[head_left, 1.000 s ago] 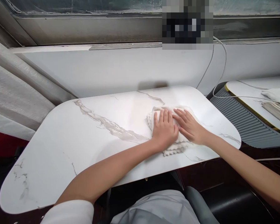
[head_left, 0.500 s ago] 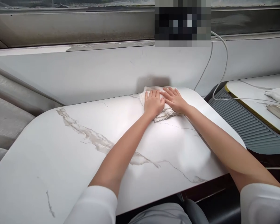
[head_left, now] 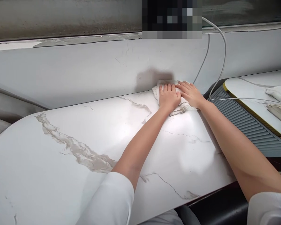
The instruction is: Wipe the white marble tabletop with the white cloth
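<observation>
A folded white cloth (head_left: pixel 181 108) with ruffled edges lies at the far right corner of the white marble-patterned table (head_left: pixel 103 128), close to the wall. My left hand (head_left: pixel 169 97) rests flat on it, fingers stretched forward. Beside it, my right hand (head_left: pixel 191 94) also presses down on the cloth with fingers extended, its fingertips close to the left thumb. Both palms cover much of the cloth, so its middle is hidden.
Behind the table runs a white wall (head_left: pixel 84 72) below a ledge, with a blurred-out patch (head_left: pixel 172 18) above. A white cable (head_left: pixel 224 53) hangs down at the right. There, a second table (head_left: pixel 248 86) has a ribbed grey side (head_left: pixel 250 125). Below is a black seat (head_left: pixel 220 206).
Both hands have slid the cloth to the right along the table's far edge, into the corner. The view has shifted slightly with them.
</observation>
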Demonstrator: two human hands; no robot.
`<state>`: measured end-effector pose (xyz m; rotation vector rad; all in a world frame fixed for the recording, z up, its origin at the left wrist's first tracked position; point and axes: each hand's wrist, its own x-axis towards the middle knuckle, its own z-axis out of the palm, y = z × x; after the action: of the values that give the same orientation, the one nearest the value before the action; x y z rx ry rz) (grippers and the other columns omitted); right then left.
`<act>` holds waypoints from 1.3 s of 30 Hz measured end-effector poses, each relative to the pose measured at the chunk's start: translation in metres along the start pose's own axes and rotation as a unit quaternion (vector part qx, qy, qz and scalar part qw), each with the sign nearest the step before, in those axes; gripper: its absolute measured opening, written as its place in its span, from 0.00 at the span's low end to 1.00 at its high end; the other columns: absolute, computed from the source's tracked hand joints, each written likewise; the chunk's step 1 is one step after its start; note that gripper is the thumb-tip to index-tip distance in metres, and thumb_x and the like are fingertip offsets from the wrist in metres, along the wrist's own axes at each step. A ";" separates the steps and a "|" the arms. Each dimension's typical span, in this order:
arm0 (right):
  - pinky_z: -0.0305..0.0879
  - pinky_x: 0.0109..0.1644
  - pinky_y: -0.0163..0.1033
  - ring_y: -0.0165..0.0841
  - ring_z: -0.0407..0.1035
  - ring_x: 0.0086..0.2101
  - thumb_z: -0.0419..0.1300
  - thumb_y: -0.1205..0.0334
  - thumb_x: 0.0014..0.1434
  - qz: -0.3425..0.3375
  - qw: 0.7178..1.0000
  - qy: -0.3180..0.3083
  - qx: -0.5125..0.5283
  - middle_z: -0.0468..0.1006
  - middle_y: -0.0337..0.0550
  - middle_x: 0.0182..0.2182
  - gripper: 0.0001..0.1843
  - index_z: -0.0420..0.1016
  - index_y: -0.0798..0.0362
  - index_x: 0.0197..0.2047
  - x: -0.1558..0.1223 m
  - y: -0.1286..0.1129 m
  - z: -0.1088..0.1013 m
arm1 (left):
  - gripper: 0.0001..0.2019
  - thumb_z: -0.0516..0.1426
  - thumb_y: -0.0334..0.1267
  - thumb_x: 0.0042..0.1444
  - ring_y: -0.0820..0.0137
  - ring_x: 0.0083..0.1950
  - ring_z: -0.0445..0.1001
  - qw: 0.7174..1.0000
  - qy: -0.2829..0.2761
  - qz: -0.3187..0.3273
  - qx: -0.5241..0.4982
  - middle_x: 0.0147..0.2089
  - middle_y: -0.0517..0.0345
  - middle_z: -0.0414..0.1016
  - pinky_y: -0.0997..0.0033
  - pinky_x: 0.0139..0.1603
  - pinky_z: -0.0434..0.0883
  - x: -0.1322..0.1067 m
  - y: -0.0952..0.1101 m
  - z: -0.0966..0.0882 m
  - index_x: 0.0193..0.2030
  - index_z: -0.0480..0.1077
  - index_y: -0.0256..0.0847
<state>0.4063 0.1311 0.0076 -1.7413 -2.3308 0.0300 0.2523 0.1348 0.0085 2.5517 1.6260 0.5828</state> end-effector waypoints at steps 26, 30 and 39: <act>0.38 0.71 0.63 0.43 0.39 0.70 0.37 0.50 0.69 0.018 1.000 0.012 -0.008 0.45 0.35 0.72 0.30 0.43 0.36 0.72 -0.229 -0.047 -0.030 | 0.31 0.42 0.44 0.67 0.48 0.73 0.49 0.992 -0.028 0.124 -0.014 0.72 0.33 0.53 0.43 0.72 0.48 -0.179 0.095 -0.032 0.69 0.54 0.21; 0.40 0.71 0.65 0.45 0.40 0.70 0.37 0.50 0.69 0.030 0.999 0.017 -0.012 0.46 0.36 0.72 0.30 0.44 0.37 0.73 -0.247 -0.061 -0.031 | 0.31 0.42 0.43 0.68 0.47 0.74 0.48 0.991 -0.024 0.133 -0.018 0.72 0.34 0.53 0.44 0.73 0.48 -0.198 0.097 -0.036 0.69 0.54 0.21; 0.39 0.70 0.65 0.44 0.38 0.70 0.36 0.52 0.70 0.012 0.998 0.044 -0.033 0.41 0.33 0.73 0.30 0.35 0.33 0.73 -0.268 -0.089 -0.026 | 0.31 0.41 0.44 0.68 0.49 0.74 0.48 0.989 -0.033 0.143 -0.005 0.72 0.35 0.52 0.44 0.73 0.48 -0.226 0.090 -0.050 0.70 0.53 0.22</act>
<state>0.3993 -0.1526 0.0002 -1.7640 -2.2725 -0.1199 0.2285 -0.1125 0.0136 2.7842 1.2420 0.5156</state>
